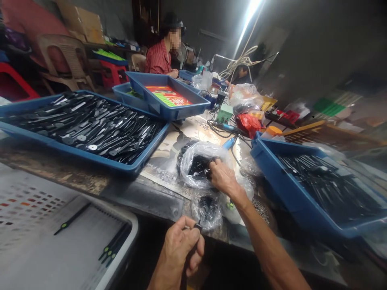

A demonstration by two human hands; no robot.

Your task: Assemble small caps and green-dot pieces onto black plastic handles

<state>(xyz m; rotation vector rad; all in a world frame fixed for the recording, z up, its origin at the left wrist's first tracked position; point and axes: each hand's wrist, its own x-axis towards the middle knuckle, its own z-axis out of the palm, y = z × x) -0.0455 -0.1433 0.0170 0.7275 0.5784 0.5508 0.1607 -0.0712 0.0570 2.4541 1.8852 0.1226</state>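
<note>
My left hand (185, 245) is closed in front of the table's near edge, with a small black part (198, 227) pinched between thumb and forefinger. My right hand (223, 176) reaches over the rim of a clear plastic bag (188, 161), its fingers curled together among small black pieces (198, 165). The fingertips are hidden there, so whatever they grip cannot be made out. Just below, a smaller clear bag (207, 209) also contains dark pieces, close to my left hand.
A blue tray (133, 166) heaped with long black parts stands left; another blue tray (302, 205) with similar parts stands right. A white crate (133, 225) at lower left holds several black pieces with green dots. Beyond are cables, a green box (224, 114) and a seated person (157, 56).
</note>
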